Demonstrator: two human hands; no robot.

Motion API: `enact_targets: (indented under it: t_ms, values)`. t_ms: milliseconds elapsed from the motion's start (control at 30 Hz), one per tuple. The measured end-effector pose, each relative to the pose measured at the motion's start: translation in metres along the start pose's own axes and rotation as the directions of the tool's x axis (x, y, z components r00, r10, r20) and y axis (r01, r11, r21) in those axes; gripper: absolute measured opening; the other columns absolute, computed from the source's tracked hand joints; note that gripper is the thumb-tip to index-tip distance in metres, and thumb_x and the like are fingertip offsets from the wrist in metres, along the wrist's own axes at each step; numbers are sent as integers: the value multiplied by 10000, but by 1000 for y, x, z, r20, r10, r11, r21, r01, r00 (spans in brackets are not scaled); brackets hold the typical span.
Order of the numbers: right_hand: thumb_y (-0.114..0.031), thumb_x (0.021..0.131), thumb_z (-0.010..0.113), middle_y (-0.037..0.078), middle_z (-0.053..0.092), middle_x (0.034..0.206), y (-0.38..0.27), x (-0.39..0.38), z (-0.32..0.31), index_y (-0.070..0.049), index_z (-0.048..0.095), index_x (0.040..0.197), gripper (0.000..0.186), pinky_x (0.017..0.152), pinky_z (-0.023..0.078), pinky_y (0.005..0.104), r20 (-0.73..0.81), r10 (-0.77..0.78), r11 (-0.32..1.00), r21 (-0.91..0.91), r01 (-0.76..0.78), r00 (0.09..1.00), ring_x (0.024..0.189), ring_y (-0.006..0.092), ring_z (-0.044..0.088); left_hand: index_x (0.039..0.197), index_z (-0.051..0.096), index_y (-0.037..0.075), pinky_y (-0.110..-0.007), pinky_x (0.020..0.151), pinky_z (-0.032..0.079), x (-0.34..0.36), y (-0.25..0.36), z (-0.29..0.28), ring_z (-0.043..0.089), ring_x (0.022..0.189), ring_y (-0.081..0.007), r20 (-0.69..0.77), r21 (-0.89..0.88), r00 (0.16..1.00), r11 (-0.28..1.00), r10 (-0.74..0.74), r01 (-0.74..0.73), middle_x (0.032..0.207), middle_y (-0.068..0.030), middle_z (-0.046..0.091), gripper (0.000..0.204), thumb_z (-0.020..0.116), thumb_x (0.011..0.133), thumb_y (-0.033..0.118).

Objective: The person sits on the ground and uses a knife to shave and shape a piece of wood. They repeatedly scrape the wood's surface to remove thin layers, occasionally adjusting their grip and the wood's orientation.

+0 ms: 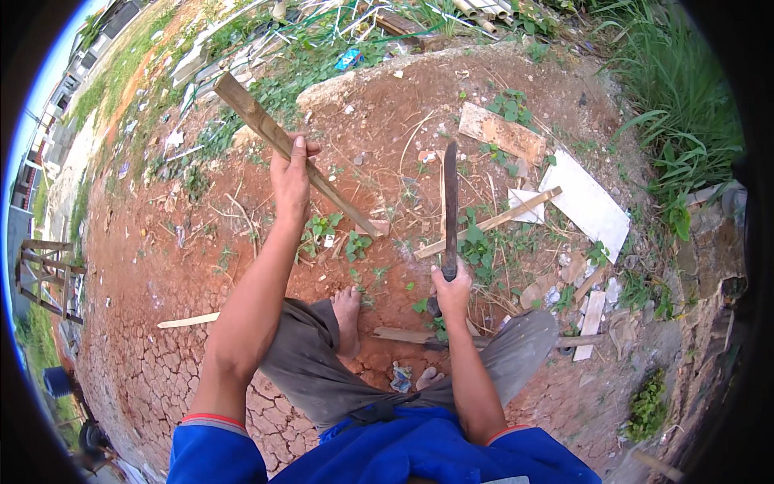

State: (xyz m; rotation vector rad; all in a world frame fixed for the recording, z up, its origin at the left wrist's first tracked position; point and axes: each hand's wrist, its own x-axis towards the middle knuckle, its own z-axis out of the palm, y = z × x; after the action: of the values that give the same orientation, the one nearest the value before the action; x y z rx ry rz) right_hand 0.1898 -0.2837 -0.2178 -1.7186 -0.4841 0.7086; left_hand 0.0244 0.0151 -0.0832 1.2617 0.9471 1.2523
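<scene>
Bright, even daylight, heavy fisheye warp

Shadows were soft and short beneath the left hand (290,173); beyond its fingers the ground bent hard toward a black rim, and edge detail got mushy. No glare.

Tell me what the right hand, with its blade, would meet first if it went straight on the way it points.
The right hand holds a machete pointing up-frame, away from the body. Its blade already overlaps a thin wooden strip lying on the soil; further along that line there is only bare red ground. Depth is unclear, so contact is uncertain.
</scene>
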Motion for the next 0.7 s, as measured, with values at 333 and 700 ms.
enact_targets:
  t_ms: [333, 700]
  values:
    - [-274, 842, 760, 147, 670, 718, 29, -13, 30, -17, 658, 1172, 431, 675, 531, 441, 156, 111, 962, -266, -66, 982, 686, 311, 684, 1234, 578, 26, -348, 912, 477, -11, 12, -2, 625, 1012, -183, -18, 76, 1000, 997, 15, -13, 1048, -69, 661, 341, 666, 1018, 275]
    - [-277, 877, 706, 272, 718, 1003, -71, -21, 129, -57, 553, 1409, 596, 870, 544, 495, 411, -39, 943, -285, 170, 911, 963, 434, 703, 947, 508, 96, -239, 566, 383, -10, 107, 12, 420, 630, -69, -365, -135, 872, 908, 327, -397, 741, 25, 444, 309, 631, 1037, 365]
